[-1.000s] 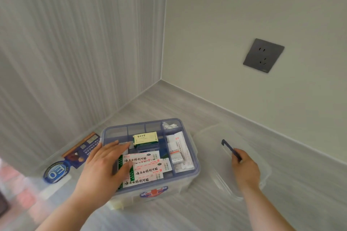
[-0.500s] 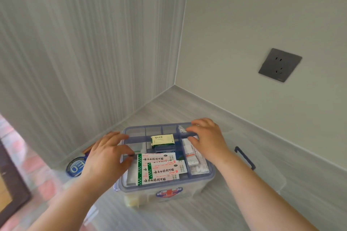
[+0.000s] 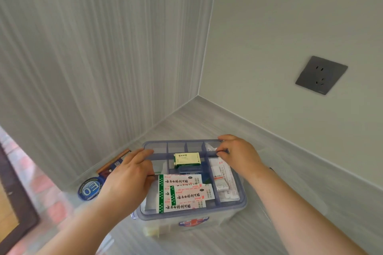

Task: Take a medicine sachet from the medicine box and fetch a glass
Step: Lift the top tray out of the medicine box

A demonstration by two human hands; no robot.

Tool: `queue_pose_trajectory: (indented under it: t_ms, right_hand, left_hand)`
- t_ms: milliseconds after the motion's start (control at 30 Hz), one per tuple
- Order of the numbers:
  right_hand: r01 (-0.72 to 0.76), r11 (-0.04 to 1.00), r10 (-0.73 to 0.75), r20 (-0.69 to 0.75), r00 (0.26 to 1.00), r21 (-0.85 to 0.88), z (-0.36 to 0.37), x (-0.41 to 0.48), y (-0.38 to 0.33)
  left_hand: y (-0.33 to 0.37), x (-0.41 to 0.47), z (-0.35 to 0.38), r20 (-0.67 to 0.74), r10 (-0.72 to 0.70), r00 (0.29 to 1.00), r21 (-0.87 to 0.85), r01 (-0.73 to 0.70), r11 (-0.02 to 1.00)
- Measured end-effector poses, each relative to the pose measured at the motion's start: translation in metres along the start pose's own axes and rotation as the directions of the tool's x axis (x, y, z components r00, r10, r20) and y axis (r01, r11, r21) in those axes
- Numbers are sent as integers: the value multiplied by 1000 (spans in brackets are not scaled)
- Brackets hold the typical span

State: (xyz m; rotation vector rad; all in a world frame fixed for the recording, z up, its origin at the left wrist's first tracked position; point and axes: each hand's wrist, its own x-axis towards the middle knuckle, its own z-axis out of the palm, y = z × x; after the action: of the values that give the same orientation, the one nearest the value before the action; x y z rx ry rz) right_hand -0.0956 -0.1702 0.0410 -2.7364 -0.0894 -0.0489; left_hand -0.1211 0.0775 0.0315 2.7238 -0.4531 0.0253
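Note:
A clear medicine box (image 3: 217, 221) with a red cross badge stands open on the grey counter in the corner. A blue divided tray (image 3: 187, 214) sits in its top. The tray holds white and green plaster boxes (image 3: 182, 192), a small yellow-green box (image 3: 186, 159) and white sachets (image 3: 222, 178) in the right compartment. My left hand (image 3: 128, 178) grips the tray's left side, fingers on its cross bar. My right hand (image 3: 238, 155) curls over the same bar at the far right corner. No glass is in view.
A round blue "EO" item (image 3: 90, 189) and a dark flat pack (image 3: 116, 163) lie left of the box against the striped wall. The clear lid (image 3: 294, 188) lies right of the box. A grey wall socket (image 3: 321, 74) sits on the right wall.
My right hand has let go of the lid's handle and moved left onto the tray's far right corner. My left hand has shifted from the plaster boxes to the tray's bar.

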Motion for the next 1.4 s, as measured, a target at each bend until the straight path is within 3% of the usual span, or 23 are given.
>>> queue_pose_trajectory:
  t_ms: [100,300,467,600,900,1200,1400]
  right_hand:
    - [14,999,-12,-44,999,30,-13,4,0]
    - [17,998,-7,-159,987,67,-57,37,3]
    - [-38,999,33,-251,968,-14,-82,92,27]
    - [-118,993,112,-234,966,-12,-64,126,57]
    - [-221,974,219,-48,975,-47,20,141,107]
    - [-255,955,269,89,959,-150,53,147,119]
    - [-275,949,289,76,954,-155,60,142,119]
  left_hand:
    - [1,5,-13,-89,39,995,-20,-41,999]
    - [7,62,-52,-125,144,982,-21,-148,989]
    - [17,147,-53,-142,278,950,135,-259,956]
    - [15,199,-13,-46,308,950,249,-287,925]
    - [-14,233,80,239,300,924,285,-362,888]
    - [-29,242,111,363,272,891,356,-403,843]
    - [-27,244,105,438,249,864,288,-397,871]
